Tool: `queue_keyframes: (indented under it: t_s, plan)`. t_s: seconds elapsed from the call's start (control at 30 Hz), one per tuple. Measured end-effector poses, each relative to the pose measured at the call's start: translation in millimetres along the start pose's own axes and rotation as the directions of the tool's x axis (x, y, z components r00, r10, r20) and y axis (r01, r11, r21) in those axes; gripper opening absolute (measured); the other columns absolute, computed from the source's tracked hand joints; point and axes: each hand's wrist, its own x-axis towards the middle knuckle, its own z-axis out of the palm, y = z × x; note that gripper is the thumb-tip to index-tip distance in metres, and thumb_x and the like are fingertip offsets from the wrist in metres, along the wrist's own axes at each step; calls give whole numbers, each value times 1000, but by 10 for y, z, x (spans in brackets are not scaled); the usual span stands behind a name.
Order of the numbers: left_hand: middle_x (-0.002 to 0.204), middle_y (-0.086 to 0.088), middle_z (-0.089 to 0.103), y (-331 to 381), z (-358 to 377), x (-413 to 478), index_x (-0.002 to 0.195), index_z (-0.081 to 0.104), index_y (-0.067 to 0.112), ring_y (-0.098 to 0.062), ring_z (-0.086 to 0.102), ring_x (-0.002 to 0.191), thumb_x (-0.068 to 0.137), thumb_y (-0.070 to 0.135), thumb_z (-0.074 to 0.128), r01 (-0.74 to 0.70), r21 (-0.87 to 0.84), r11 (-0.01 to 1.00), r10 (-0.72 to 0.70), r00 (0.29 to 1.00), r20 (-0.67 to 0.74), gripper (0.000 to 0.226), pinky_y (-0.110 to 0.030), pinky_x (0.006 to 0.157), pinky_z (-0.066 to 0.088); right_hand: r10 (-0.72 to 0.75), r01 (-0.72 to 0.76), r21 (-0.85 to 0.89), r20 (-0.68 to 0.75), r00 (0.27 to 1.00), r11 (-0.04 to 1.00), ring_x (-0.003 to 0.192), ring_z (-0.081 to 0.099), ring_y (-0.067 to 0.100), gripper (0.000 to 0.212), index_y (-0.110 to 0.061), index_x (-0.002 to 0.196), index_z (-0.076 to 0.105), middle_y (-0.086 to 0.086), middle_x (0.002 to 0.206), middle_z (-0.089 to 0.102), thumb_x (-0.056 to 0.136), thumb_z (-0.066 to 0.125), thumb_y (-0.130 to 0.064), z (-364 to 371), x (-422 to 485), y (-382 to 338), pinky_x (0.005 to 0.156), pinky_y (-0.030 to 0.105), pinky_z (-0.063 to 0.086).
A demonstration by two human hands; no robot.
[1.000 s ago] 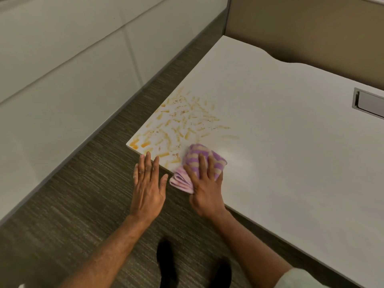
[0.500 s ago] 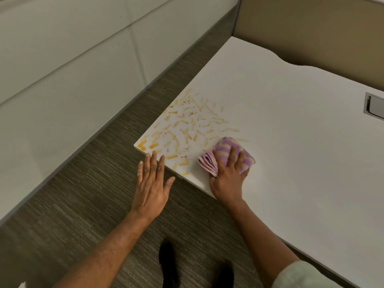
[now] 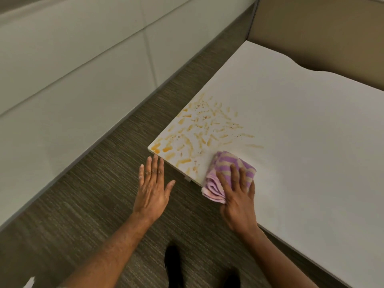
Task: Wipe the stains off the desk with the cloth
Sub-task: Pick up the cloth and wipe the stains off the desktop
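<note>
Orange-yellow streaks and brown specks, the stains (image 3: 204,129), cover the near left corner of the white desk (image 3: 301,129). A folded pink and purple striped cloth (image 3: 225,171) lies at the desk's front edge, just right of the stains, partly overhanging the edge. My right hand (image 3: 236,196) presses flat on the cloth with its fingers spread. My left hand (image 3: 152,183) hovers open, palm down, over the floor beside the desk's corner, holding nothing.
Grey-brown carpet (image 3: 104,204) runs left of and below the desk. A pale panelled wall (image 3: 72,80) stands at the left, a beige partition (image 3: 322,28) behind the desk. My dark shoes (image 3: 174,265) show at the bottom.
My right hand slid the cloth right and further onto the desk, then drew it back to the front edge. The left hand stayed beside the corner.
</note>
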Motion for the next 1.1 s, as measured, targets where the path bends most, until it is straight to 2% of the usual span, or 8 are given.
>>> queue_keyframes:
  t_s: [0.13, 0.23, 0.37, 0.63, 0.77, 0.93, 1.0, 1.1]
  plan:
    - [170, -20, 2, -110, 2, 40, 160, 8, 0, -33, 1, 158, 103, 58, 21, 11, 18, 1000, -11, 1000, 9, 83, -55, 127, 12, 143, -143, 33, -12, 990, 989, 153, -23, 37, 79, -33, 161, 16, 10, 169, -18, 92, 54, -25, 30, 338, -57, 122, 66, -2]
    - [169, -20, 4, -186, 2, 58, 160, 9, -1, -34, 1, 158, 102, 58, 23, 24, 17, 1000, -24, 1000, 6, 83, -56, 127, 12, 189, -189, 50, 6, 982, 981, 151, -28, 38, 77, -35, 161, 12, 11, 169, -19, 95, 51, -30, 75, 682, -281, 120, 68, -3]
    - [170, -18, 0, -298, 1, 93, 161, 3, 1, -31, -3, 158, 103, 55, 19, 56, -16, 998, -56, 998, 9, 81, -53, 128, 8, 56, -58, 30, 52, 997, 998, 148, -34, 38, 76, -37, 161, 5, 13, 168, -21, 96, 45, -42, 157, 852, -578, 119, 66, -10]
    - [170, -15, 0, -424, -40, 290, 160, -2, 1, -31, -2, 158, 106, 39, 36, 50, -34, 998, -49, 998, 38, 76, -55, 127, 13, -127, 125, 38, 54, 990, 991, 155, -22, 27, 81, -33, 161, 15, 7, 170, -12, 89, 50, -23, 118, 352, -453, 124, 56, -3]
    - [171, -12, -4, -493, -12, 337, 161, -6, 4, -29, -5, 158, 107, 37, 33, 22, -54, 998, -19, 999, 46, 74, -53, 128, 10, 5, -4, 69, -12, 1000, 998, 156, -15, 28, 84, -29, 161, 19, 7, 170, -8, 89, 58, -13, 44, 292, -176, 125, 60, 4]
    - [170, -11, -1, -593, 18, 358, 161, -8, 6, -27, -3, 158, 107, 36, 33, -20, -87, 996, 23, 999, 35, 74, -50, 128, 6, 184, -184, 82, 0, 983, 980, 153, -21, 36, 75, -30, 161, 16, 9, 170, -14, 95, 52, -22, 21, 768, -272, 122, 67, 4]
    - [170, -10, -1, -620, 25, 361, 161, -8, 6, -27, -3, 158, 107, 36, 33, -30, -85, 996, 33, 999, 30, 74, -48, 127, 4, 189, -189, 80, 10, 982, 979, 152, -24, 38, 76, -32, 161, 15, 11, 170, -13, 94, 51, -24, 67, 942, -451, 120, 70, 3]
    - [171, -10, -1, -650, 29, 375, 161, -7, 6, -27, -4, 158, 106, 35, 32, -43, -86, 995, 47, 998, 36, 73, -47, 127, 1, 84, -84, 28, 12, 996, 996, 152, -23, 42, 75, -33, 161, 14, 15, 169, -10, 96, 51, -37, 173, 1037, -742, 119, 71, 1]
